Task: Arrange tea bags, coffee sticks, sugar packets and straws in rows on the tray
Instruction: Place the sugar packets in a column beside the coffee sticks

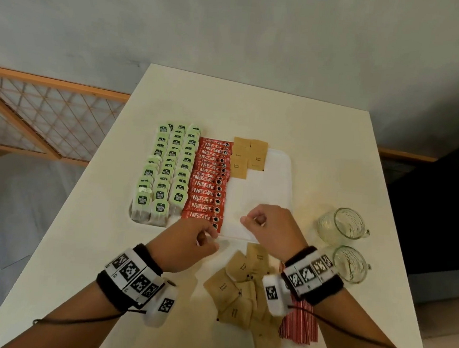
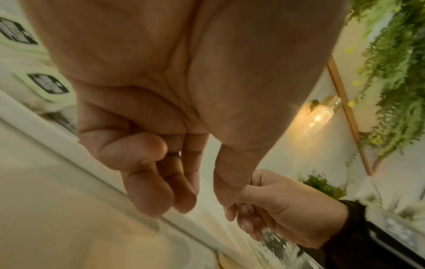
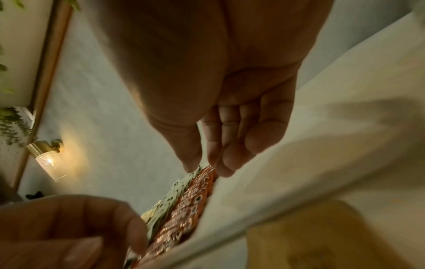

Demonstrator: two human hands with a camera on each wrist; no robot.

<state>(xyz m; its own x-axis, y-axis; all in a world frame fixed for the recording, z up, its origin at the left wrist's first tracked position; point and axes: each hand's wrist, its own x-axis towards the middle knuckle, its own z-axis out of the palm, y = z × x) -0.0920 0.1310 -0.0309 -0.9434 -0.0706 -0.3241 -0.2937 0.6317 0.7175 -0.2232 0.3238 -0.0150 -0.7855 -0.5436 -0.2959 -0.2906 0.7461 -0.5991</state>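
Note:
A white tray (image 1: 262,193) holds three columns of green tea bags (image 1: 168,171) on its left. Beside them runs one column of red coffee sticks (image 1: 208,183). A few brown sugar packets (image 1: 247,157) lie at the tray's far middle. More sugar packets (image 1: 241,293) lie loose on the table in front of the tray. Red straws (image 1: 300,325) sit partly hidden under my right wrist. My left hand (image 1: 209,239) hovers at the tray's front rim by the nearest coffee stick, fingers loosely curled (image 2: 207,205) and holding nothing. My right hand (image 1: 255,221) hangs over the tray's bare front part, also loosely curled and holding nothing (image 3: 205,168).
Two glass mugs (image 1: 342,226) (image 1: 349,264) stand on the table right of the tray, close to my right wrist. The table's left and right edges drop to the floor. A lit wall lamp (image 2: 319,114) and hanging plants show in the wrist views.

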